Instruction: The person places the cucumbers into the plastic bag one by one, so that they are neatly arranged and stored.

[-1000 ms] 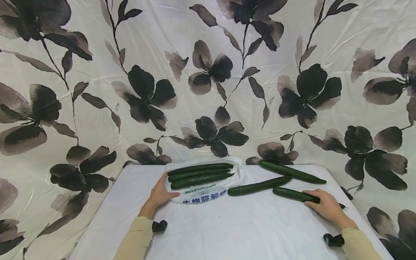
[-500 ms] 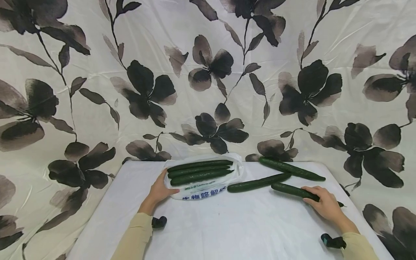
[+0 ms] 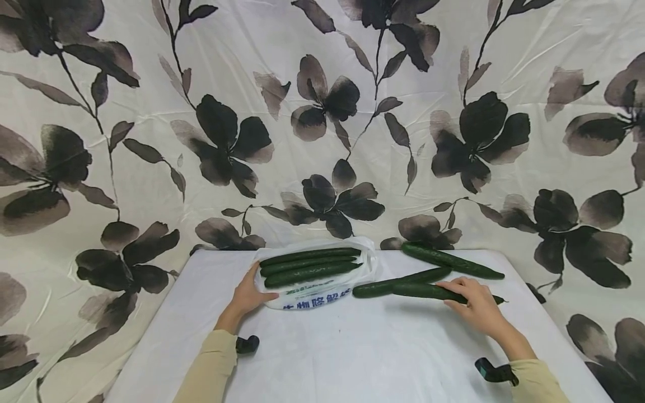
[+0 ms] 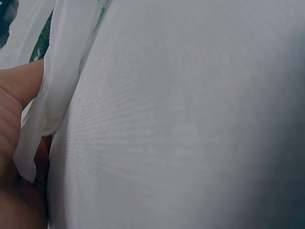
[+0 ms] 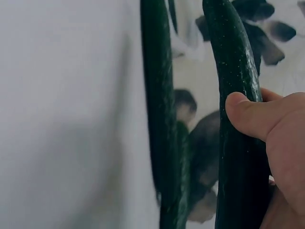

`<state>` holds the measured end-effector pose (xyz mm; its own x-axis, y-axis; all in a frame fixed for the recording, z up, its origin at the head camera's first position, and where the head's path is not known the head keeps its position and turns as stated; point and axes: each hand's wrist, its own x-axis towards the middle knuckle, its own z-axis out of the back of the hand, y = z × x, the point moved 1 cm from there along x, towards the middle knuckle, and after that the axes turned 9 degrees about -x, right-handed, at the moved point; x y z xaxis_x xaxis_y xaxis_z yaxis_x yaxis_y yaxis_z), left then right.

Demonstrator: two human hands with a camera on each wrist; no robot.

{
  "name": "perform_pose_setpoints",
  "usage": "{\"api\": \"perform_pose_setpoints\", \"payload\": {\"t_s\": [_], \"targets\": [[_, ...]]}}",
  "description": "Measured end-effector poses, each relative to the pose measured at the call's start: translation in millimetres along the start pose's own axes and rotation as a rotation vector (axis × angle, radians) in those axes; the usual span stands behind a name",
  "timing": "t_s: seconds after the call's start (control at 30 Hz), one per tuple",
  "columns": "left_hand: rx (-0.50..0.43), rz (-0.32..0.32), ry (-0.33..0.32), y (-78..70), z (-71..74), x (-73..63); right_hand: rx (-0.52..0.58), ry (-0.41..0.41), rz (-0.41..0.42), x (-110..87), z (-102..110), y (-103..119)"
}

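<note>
My left hand [image 3: 246, 294] holds the open left end of a white plastic bag [image 3: 312, 304] with blue and green print. In the left wrist view a fold of the bag [image 4: 66, 57] passes between the thumb and the fingers. Inside the bag lie three dark green cucumbers [image 3: 309, 275], side by side. My right hand [image 3: 478, 307] grips another cucumber [image 3: 418, 290] near its right end, raised off the table. The right wrist view shows the thumb [image 5: 245, 112] across this cucumber [image 5: 233, 52]. Its left end overlaps a cucumber [image 3: 372, 290] lying just right of the bag.
One more cucumber [image 3: 453, 261] lies at the table's back right edge, slanting toward the front right. The white-covered table [image 3: 332, 358] ends against a hanging floral cloth [image 3: 327, 162]. Black wrist cameras show on the left wrist [image 3: 247, 345] and right wrist [image 3: 496, 371].
My right hand has lifted its cucumber from the table and moved it left, toward the bag. My left hand has stayed at the bag's left end.
</note>
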<state>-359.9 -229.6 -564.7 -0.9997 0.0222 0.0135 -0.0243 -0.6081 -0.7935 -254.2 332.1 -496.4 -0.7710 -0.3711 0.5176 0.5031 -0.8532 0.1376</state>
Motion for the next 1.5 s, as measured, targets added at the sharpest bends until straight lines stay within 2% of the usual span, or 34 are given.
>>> {"api": "perform_pose_setpoints", "payload": {"t_s": [0.23, 0.53, 0.87, 1.1, 1.5], "targets": [[-0.009, 0.008, 0.002, 1.3, 0.6, -0.2, 0.086, 0.029, 0.059, 20.9, -3.5, 37.0], [-0.028, 0.013, 0.014, -0.6, -4.2, -2.4, 0.143, 0.104, 0.069, 43.6, -20.3, 74.8], [-0.017, 0.011, 0.004, -1.0, -2.1, -2.3, 0.159, 0.077, 0.119, 75.4, -47.9, 115.2], [-0.018, 0.007, 0.000, -0.3, -0.8, 0.3, 0.189, 0.027, 0.160, 94.9, -71.6, 135.2], [-0.019, 0.011, -0.018, 0.5, -1.2, -2.6, 0.235, 0.048, 0.164, 128.6, -99.2, 171.4]]}}
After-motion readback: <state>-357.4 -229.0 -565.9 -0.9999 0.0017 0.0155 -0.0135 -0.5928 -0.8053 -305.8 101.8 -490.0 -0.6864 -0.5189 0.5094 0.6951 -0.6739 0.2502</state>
